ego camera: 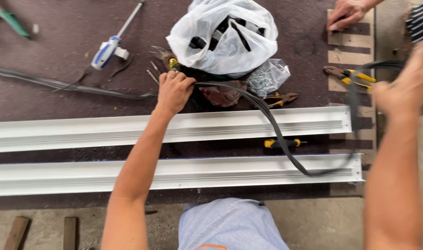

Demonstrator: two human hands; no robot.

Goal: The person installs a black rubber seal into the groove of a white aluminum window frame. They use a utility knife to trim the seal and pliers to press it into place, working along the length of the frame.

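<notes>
Black rubber sealing strip (271,125), long and thin, runs in the head view from the far left edge of the dark brown worktable (59,37), under the left hand (173,91), then curves down over the two white aluminium channel profiles (230,125) that lie side by side along the table's near edge, loops back near the right end of the nearer profile, and rises to the right hand (406,85). The left hand is closed around the strip, fingers curled over it, just beyond the farther profile and near the middle of the table. The right hand is blurred near the table's right edge; the strip passes up to it, but whether its fingers are clamped on the strip I cannot tell. Beyond the left hand sits a crumpled white plastic bag (220,34) with dark things inside, and beside it a clear bag of small metal screws (267,76). A blue-and-white handled screwdriver (110,44) lies toward the far left, yellow-handled pliers (348,75) lie on the wooden slats at the right, and a small yellow-and-black screwdriver (282,143) rests between the profiles. Another person's hand (345,14) presses on the far right corner.
</notes>
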